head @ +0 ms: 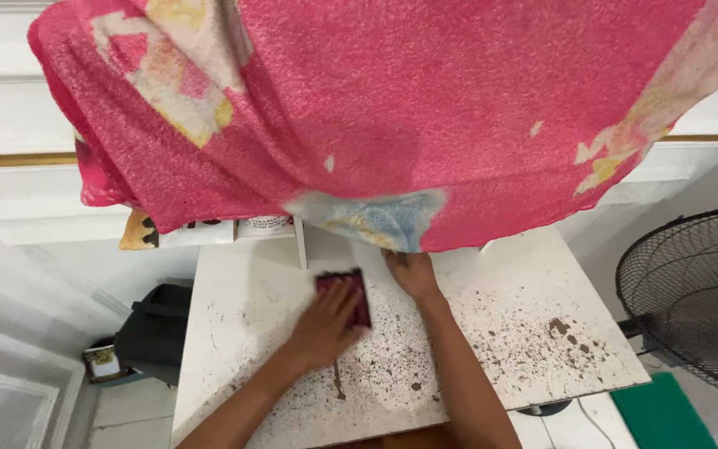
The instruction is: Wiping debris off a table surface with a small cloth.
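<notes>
My left hand [323,324] lies flat on a small dark red pad [354,288], pressing it onto a white tabletop [243,299] that is speckled with brown flecks and stains. My right hand [410,273] reaches further back, its fingers at the lower edge of a large pink patterned cloth [425,108] that hangs over the back of the table and fills the upper half of the view. The fingertips of that hand are hidden under the cloth, so its hold on the fabric is unclear.
A black wire fan guard [695,299] stands at the right. A green mat [662,411] lies on the floor below it. A dark bag [155,333] sits left of the table. Small containers [263,224] peek from under the cloth. White wall panelling is behind.
</notes>
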